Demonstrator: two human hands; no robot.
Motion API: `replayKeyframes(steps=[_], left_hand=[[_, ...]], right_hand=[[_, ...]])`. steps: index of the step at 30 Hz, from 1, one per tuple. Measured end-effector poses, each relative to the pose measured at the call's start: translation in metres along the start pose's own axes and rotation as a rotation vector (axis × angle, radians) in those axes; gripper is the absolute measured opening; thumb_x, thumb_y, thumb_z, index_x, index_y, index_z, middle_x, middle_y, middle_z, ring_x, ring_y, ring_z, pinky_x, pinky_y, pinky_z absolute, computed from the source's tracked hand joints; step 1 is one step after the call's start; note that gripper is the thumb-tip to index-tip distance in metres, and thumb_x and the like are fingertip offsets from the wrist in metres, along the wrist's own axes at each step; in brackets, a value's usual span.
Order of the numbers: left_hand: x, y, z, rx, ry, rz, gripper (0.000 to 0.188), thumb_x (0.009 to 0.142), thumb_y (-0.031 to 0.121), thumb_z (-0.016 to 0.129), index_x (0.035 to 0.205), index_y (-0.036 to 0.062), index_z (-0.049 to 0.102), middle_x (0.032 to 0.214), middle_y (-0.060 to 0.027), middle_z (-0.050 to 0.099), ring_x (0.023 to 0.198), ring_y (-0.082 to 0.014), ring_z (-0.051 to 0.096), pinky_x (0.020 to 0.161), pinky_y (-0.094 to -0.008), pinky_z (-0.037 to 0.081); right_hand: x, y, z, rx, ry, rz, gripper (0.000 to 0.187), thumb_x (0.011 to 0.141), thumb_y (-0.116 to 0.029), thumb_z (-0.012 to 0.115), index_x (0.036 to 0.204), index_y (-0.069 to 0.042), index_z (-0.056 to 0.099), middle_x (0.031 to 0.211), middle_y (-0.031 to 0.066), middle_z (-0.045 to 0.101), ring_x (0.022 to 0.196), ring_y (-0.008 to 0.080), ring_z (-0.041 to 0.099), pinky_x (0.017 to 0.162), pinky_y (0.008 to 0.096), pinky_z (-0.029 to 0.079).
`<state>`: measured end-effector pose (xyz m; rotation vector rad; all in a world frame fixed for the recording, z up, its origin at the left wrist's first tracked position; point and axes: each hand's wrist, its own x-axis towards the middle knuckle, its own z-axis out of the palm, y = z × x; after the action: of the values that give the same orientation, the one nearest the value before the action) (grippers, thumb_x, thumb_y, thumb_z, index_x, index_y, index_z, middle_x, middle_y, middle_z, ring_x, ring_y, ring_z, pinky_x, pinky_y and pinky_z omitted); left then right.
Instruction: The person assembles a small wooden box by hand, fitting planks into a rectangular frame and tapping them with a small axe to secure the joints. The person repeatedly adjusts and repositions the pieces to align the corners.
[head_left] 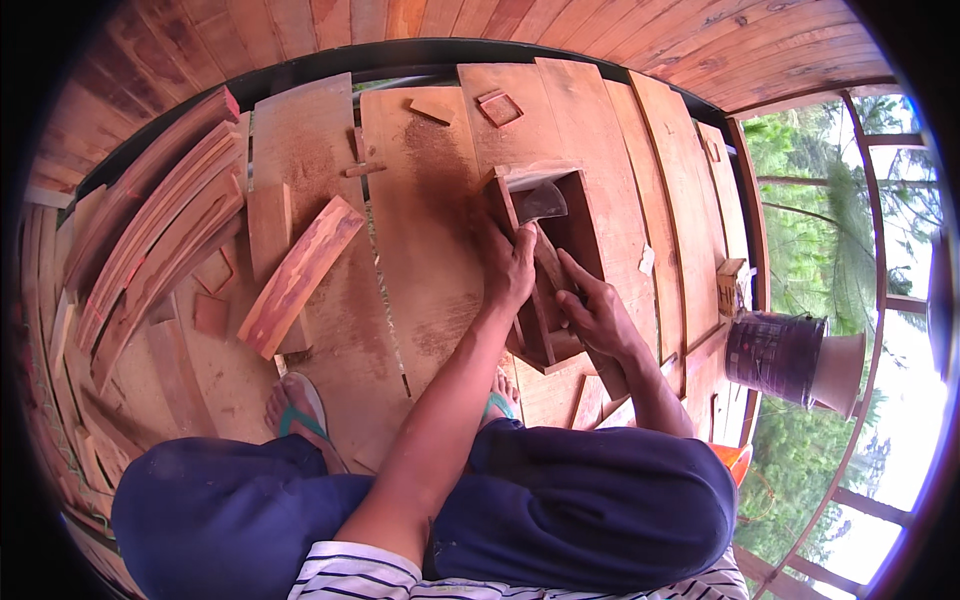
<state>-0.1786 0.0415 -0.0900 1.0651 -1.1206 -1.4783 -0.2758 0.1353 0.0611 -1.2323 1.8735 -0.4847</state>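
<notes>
A long, open wooden box [577, 205] lies on the plank floor in front of me, slightly right of the middle. Over its opening is a hatchet [543, 203] with a dark metal head and a wooden handle slanting down toward me. My right hand [600, 310] is closed round that handle. At the box's left wall, my left hand [510, 265] grips with its thumb over the top edge, close to the hatchet head. Its other fingers are hidden outside the wall.
A curved, streaked wood piece [305, 275] lies to the left, near stacked boards [165, 220]. Small wooden frames [500, 108] and offcuts lie farther off. A dark bucket [775, 355] stands at the right by the open railing. Sawdust covers parts of the planks [420, 260].
</notes>
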Motion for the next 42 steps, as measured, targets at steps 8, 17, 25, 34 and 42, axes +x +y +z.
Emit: replayKeyframes(steps=[8,17,25,34,42], left_hand=[[0.003,0.004,-0.003,0.042,-0.102,0.001,0.071,0.096,0.019,0.053,0.149,-0.0151,0.021,0.147,-0.0407,0.034,0.137,-0.0514,0.037,0.120,-0.0501,0.026],[0.000,0.013,-0.002,0.076,-0.078,0.087,0.075,0.100,0.022,0.052,0.156,-0.0105,0.015,0.156,-0.0349,0.031,0.146,-0.0448,0.032,0.122,-0.0440,0.024],[0.001,0.033,-0.001,-0.017,-0.171,0.159,0.074,0.104,0.027,0.048,0.160,-0.0049,0.011,0.162,-0.0271,0.026,0.150,-0.0351,0.030,0.123,-0.0406,0.023],[0.002,0.028,-0.002,-0.054,-0.215,0.155,0.075,0.106,0.029,0.045,0.161,-0.0044,0.007,0.165,-0.0252,0.021,0.152,-0.0325,0.025,0.124,-0.0398,0.019],[0.001,0.026,-0.004,-0.072,-0.234,0.149,0.076,0.107,0.032,0.042,0.162,-0.0040,0.004,0.167,-0.0236,0.016,0.154,-0.0303,0.021,0.125,-0.0392,0.016]], right_hand=[[0.005,0.002,0.002,-0.028,0.024,-0.071,0.063,0.099,-0.010,0.059,0.156,-0.001,0.037,0.072,0.0157,0.065,0.064,0.0196,0.065,0.066,0.0367,0.054],[0.004,0.014,0.005,-0.010,0.287,-0.226,0.064,0.098,-0.015,0.060,0.156,-0.001,0.038,0.085,0.0218,0.069,0.073,0.0240,0.068,0.075,0.0388,0.054],[0.006,0.017,0.008,0.116,0.197,-0.114,0.062,0.101,-0.017,0.059,0.157,-0.001,0.037,0.095,0.0103,0.068,0.079,0.0135,0.060,0.076,0.0317,0.052],[0.012,0.036,0.015,-0.004,0.315,-0.408,0.063,0.100,-0.018,0.060,0.157,-0.003,0.038,0.108,0.0247,0.071,0.090,0.0275,0.071,0.085,0.0382,0.053],[0.002,0.015,0.006,0.213,0.133,-0.102,0.063,0.100,-0.018,0.060,0.157,-0.004,0.038,0.084,0.0146,0.068,0.075,0.0186,0.065,0.075,0.0357,0.053]])
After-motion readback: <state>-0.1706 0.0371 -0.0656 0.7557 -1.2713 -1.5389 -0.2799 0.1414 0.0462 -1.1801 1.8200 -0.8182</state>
